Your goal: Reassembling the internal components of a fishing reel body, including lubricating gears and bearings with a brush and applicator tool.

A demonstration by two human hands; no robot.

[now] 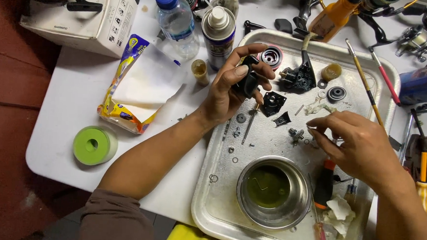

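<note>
My left hand (pixel 229 89) is raised over the metal tray (pixel 219 203) and grips a black reel part (pixel 248 80) between thumb and fingers. My right hand (pixel 361 142) hovers over the tray's right side, fingertips pinched on a tiny pale piece near a small metal gear (pixel 296 134); what it holds is too small to name. On the tray lie a black reel body (pixel 296 76), a pink-rimmed spool (pixel 271 56), black plates (pixel 274 102), a thin shaft (pixel 250 124) and loose washers.
A steel bowl (pixel 273 190) of greenish liquid sits in the tray near me, beside an orange-handled screwdriver (pixel 324 182) and crumpled tissue (pixel 339 212). Brushes (pixel 366 84), a spray can (pixel 218 35), water bottle (pixel 177 18), tissue pack (pixel 137 84), green tape roll (pixel 93 145) and white box (pixel 82 15) surround it.
</note>
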